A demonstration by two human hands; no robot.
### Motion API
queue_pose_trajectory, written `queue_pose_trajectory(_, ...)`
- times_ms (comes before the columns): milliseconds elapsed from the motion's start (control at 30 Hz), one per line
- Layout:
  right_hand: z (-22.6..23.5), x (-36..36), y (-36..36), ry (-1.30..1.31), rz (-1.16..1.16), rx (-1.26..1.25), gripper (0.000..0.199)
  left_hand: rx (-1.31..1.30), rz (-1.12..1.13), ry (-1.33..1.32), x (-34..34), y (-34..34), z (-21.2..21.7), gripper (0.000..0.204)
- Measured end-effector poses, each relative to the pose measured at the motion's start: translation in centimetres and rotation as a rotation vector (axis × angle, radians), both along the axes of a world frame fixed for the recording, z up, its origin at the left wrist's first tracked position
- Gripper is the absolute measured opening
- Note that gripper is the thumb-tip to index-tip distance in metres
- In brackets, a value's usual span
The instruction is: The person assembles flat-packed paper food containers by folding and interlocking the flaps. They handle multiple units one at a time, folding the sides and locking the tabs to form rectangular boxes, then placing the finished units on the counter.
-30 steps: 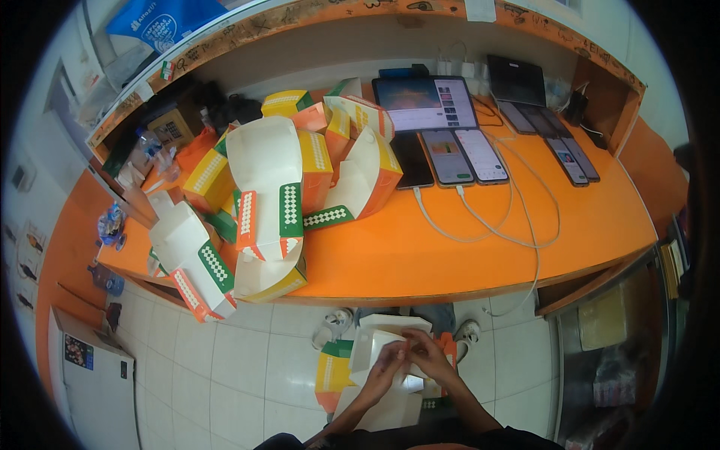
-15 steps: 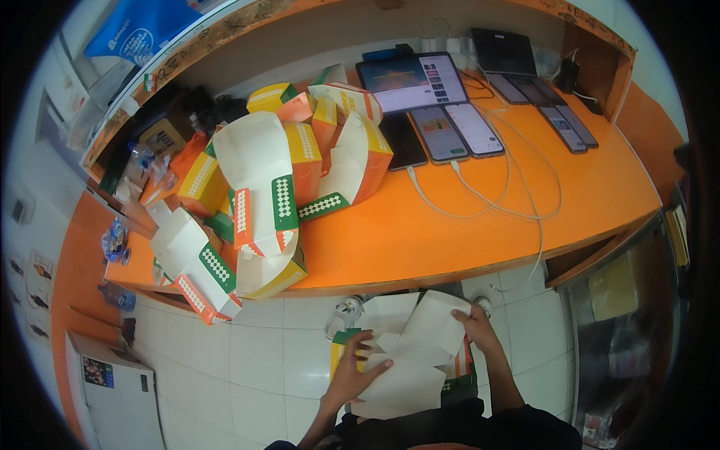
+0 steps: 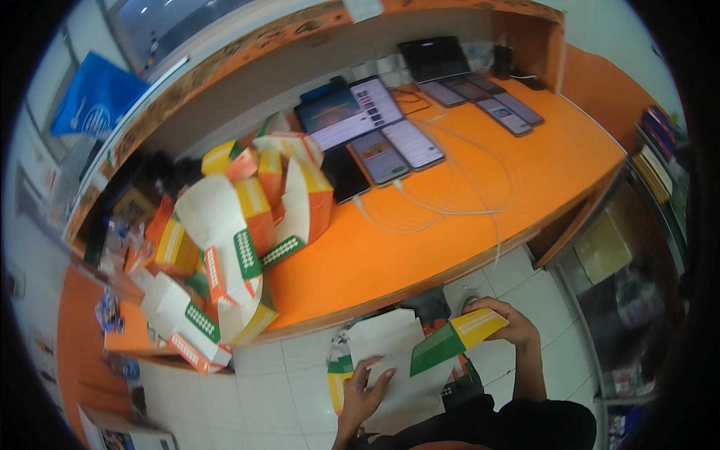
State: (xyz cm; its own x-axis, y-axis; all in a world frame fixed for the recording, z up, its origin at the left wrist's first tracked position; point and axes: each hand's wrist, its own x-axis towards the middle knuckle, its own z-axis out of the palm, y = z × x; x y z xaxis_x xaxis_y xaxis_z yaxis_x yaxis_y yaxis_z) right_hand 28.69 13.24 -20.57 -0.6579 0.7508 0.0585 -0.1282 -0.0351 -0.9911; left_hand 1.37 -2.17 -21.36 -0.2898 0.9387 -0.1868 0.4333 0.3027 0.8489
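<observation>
An unfolded cardboard food box lies over my lap, its plain white inside facing up. My right hand grips the outer end of its yellow and green panel, which stands turned up with the printed side showing. My left hand rests on the white card near its left side, thumb and fingers apart. Beneath it, more printed cardboard in yellow and green peeks out at the left. Red and green printed parts show on the right, partly covered.
Several folded, open boxes are piled on the left of the orange desk. Phones, a lit tablet-like screen, a dark laptop and white cables lie farther right. A shelf unit stands at the right.
My right hand has moved right and turned its panel over, so the yellow and green print now shows instead of white. My left hand has come down onto the card. The head view has shifted.
</observation>
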Motion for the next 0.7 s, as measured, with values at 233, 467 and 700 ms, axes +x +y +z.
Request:
queue_pose_trajectory(233,5.0,-3.7,-1.3,0.446,-0.430,0.078,0.077,0.718,0.165,0.009,0.2,2.2,4.1,0.025)
queue_pose_trajectory(467,7.7,-10.2,-4.3,0.485,-0.400,-0.004,0.034,0.815,0.087,0.127,2.3,5.4,9.9,0.030)
queue_pose_trajectory(700,9.2,-13.5,-2.1,0.561,-0.356,0.007,0.018,0.852,-0.116,0.161,3.6,7.6,10.3,0.029)
